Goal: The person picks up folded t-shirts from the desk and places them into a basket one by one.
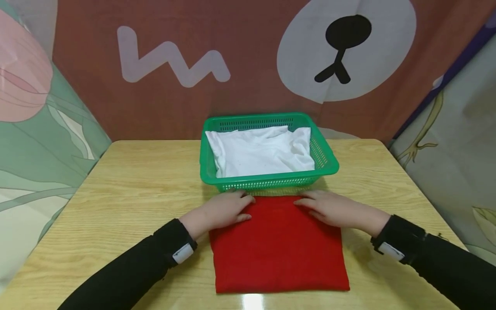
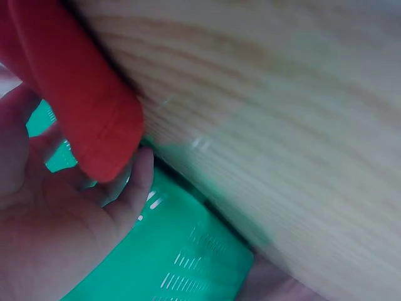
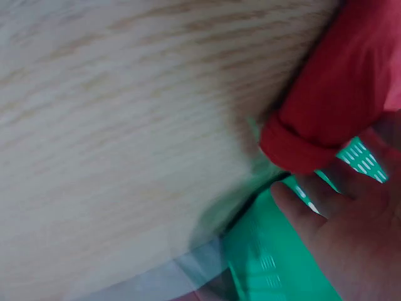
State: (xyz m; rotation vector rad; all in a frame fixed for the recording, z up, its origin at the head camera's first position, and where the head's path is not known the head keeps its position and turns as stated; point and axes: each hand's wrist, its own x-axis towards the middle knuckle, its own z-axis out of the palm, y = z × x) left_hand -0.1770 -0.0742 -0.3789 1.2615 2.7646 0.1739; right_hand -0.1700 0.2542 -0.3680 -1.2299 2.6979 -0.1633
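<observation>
A folded red cloth (image 1: pixel 278 249) lies on the table in front of the basket. My left hand (image 1: pixel 221 211) grips its far left corner, the thumb over the cloth and the other fingers at the far edge. At the far right corner my right hand (image 1: pixel 337 209) holds the cloth in a like way. The left wrist view shows the thick rounded end of the red cloth (image 2: pixel 94 106) by the curled fingers. A stitched band runs along the red cloth (image 3: pixel 313 125) in the right wrist view. Some fingertips are hidden behind it.
A green plastic basket (image 1: pixel 267 181) stands just beyond the cloth, close to both hands. White cloth (image 1: pixel 263 153) lies inside it. The wooden table (image 1: pixel 135 189) reaches back to a brown printed curtain (image 1: pixel 248 99).
</observation>
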